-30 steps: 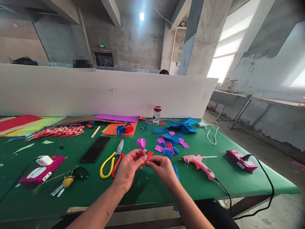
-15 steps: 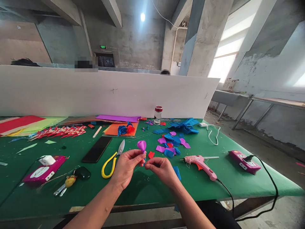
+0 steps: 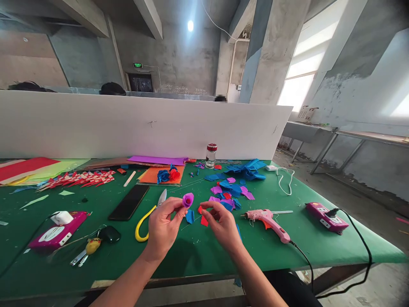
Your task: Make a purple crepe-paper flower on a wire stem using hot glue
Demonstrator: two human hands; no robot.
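My left hand (image 3: 162,228) is closed, pinching a small purple paper flower (image 3: 188,200) with a dark red centre that faces me. Just below the flower shows a blue paper piece (image 3: 190,216); whether it hangs from the flower or lies on the table I cannot tell. My right hand (image 3: 220,224) is at a red paper piece (image 3: 203,221), thumb and index finger closed around it. Red shows above and below the fingertips, so it may be two pieces. Beyond the right hand lie scattered purple and blue paper petals (image 3: 236,189).
Yellow-handled scissors (image 3: 140,224) and a black phone (image 3: 129,202) lie left of my hands. A pink glue gun (image 3: 271,224) rests to the right, near a purple power strip (image 3: 326,217). Blue and red paper flowers (image 3: 168,174) and a glass jar (image 3: 211,156) are farther back.
The purple flower has tipped so its opening faces me. My right hand has left the flower's base, moved slightly up and right, and taken hold of red paper.
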